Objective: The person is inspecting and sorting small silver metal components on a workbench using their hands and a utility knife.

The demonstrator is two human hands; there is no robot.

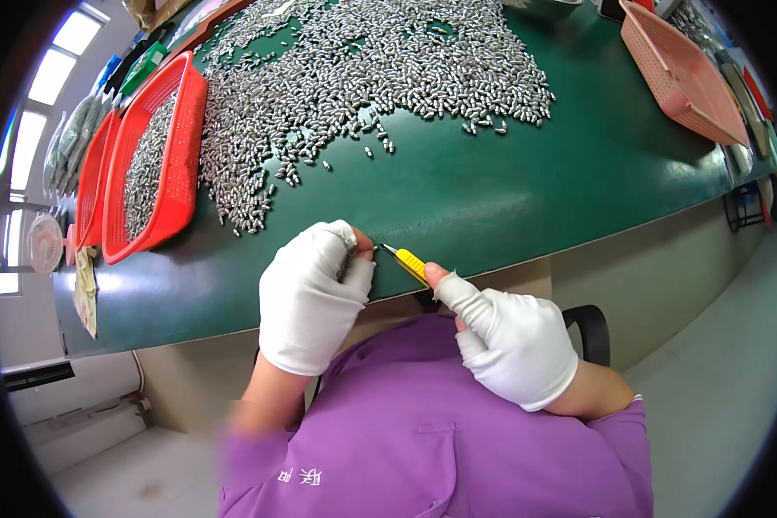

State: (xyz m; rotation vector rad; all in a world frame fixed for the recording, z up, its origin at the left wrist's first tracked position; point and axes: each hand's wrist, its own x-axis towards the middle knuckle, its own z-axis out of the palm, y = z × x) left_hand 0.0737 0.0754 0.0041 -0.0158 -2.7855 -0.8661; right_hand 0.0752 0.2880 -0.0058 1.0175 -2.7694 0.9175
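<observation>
My right hand [520,345], in a white glove with bare fingertips, grips a small yellow-handled tool [412,265] with a narrow dark tip. The tip points up and left, close to the fingertips of my left hand [313,293]. That hand wears a similar white glove and is closed in a pinch near the table's front edge. What it pinches is too small and too covered to name. Beyond both hands, a broad pile of small silvery metal parts [380,65] covers the far side of the green table [457,198], with several loose ones along its near edge.
On the left stands a red plastic basket [190,138] holding more metal parts, with another red basket [92,177] beside it. A pink basket [678,78] sits at the far right. A yellowish cloth [85,293] hangs over the left edge. A black chair armrest [591,335] shows below the table.
</observation>
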